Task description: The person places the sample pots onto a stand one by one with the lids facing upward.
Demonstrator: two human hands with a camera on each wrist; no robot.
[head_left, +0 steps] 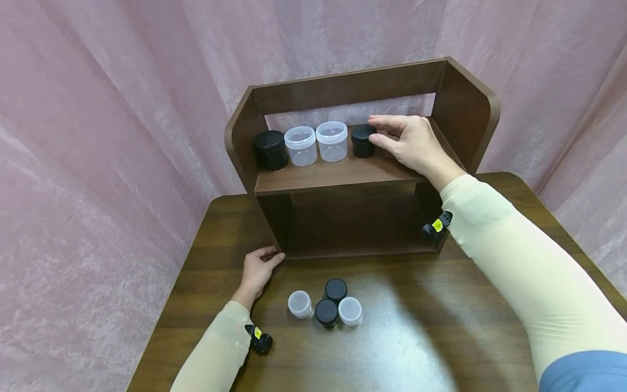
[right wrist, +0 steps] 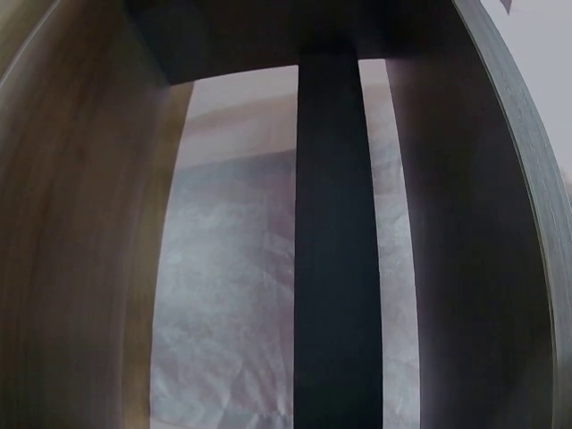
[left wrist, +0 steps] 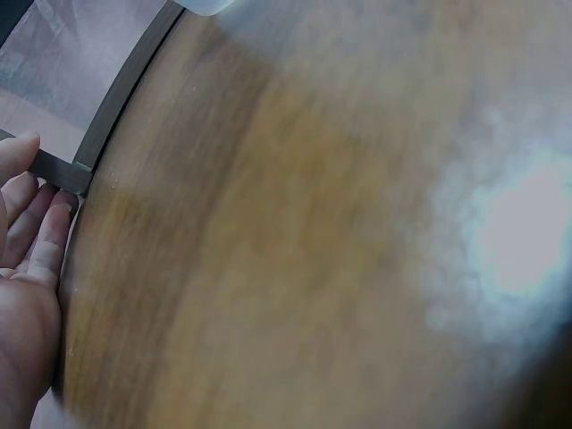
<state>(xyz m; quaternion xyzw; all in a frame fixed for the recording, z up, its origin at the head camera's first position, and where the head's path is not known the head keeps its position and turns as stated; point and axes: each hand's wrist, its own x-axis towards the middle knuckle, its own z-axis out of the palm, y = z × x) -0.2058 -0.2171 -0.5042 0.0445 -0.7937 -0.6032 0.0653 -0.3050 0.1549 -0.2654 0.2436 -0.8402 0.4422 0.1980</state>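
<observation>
A brown two-tier wooden shelf point(head_left: 343, 179) stands on the table. Along its upper board runs a row of jars: a large black jar point(head_left: 271, 151), two clear jars with translucent lids point(head_left: 301, 147) and a smaller black jar point(head_left: 363, 141). My right hand point(head_left: 413, 140) is at the right side of that smaller jar, thumb tip at its edge, fingers extended over the far rim. My left hand point(head_left: 257, 272) holds the shelf's lower left front corner; in the left wrist view the thumb and fingers lie on either side of the board's edge point(left wrist: 61, 170).
Several small jars stand in front of the shelf on the wooden table point(head_left: 392, 348): a clear one point(head_left: 300, 304) apart, and two black-lidded point(head_left: 336, 290) and one clear point(head_left: 350, 311) grouped together. The shelf's right side panel point(head_left: 465, 109) rises beside my right hand. Pink curtains point(head_left: 122, 136) hang behind.
</observation>
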